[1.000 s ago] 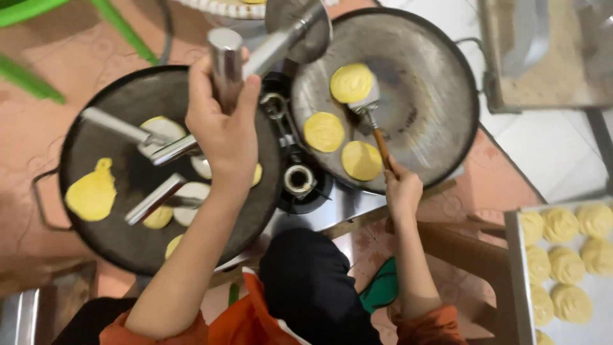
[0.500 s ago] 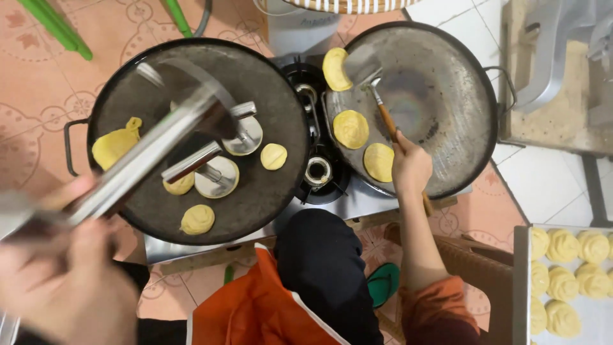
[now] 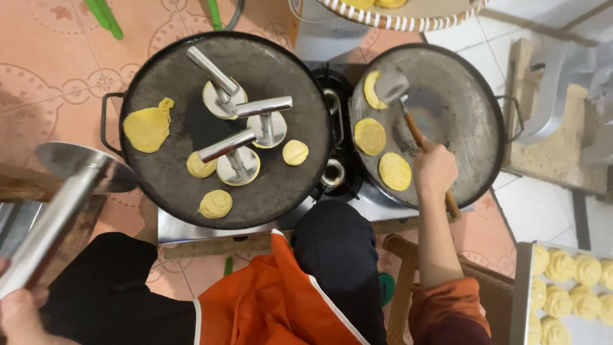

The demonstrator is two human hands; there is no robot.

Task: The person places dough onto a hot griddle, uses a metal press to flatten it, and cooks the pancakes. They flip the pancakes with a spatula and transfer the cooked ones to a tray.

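At lower left, left hand [image 3: 19, 313], fingers closed round a steel press [image 3: 60, 211], now lifted clear of the left griddle [image 3: 281, 191]; 0.5 s ago it hung over the pan. 3 presses [image 3: 239, 137] stand on dough discs. Right hand [image 3: 435, 171] grips a wooden-handled spatula [image 3: 391, 86], its blade touching 1 yellow cake [image 3: 370, 89] on the right griddle [image 3: 460, 115], as before.

Seen from above, a person wears an orange apron [image 3: 274, 300] with a thin white edge over black trousers [image 3: 332, 255], lower centre of the frame. The right hand [image 3: 434, 169] and forearm are bare, with an orange-brown sleeve [image 3: 447, 306] pushed up by the elbow. The left hand [image 3: 19, 316] shows bare at the lower left corner.
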